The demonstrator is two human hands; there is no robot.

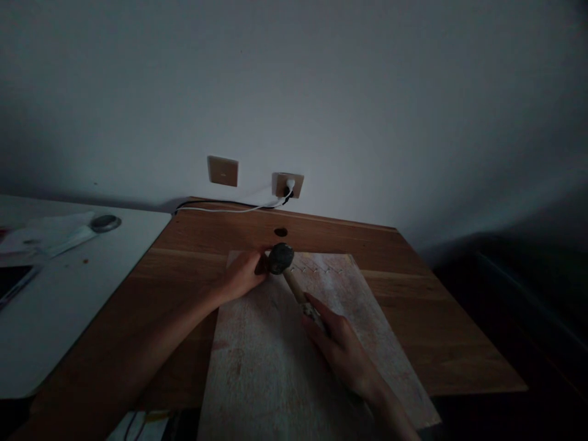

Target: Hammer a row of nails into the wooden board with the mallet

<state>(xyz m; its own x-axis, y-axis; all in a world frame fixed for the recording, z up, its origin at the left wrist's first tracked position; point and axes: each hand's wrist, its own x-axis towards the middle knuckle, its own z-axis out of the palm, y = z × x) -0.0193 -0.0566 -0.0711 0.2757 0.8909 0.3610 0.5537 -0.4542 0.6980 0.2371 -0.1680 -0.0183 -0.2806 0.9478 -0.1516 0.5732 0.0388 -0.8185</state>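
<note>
My right hand (337,343) is wrapped round the handle of a mallet (281,258) with a dark round head and a light wooden shaft. Its head hangs over the far left part of a worn, whitish wooden board (257,361). Beside that head is my left hand (245,274), resting at the board's far left edge with its fingers curled together. The mallet head partly covers the fingertips, so what they pinch cannot be made out. To the right of the head, a row of several small nails (315,270) stands in the board near its far edge.
Under the board lies a brown wooden tabletop (436,331) with a round cable hole (280,232). Cables (229,208) run along the wall to a socket (289,185). At left, a white table (50,331) bears a phone (13,282) and a round dark-topped object (105,223).
</note>
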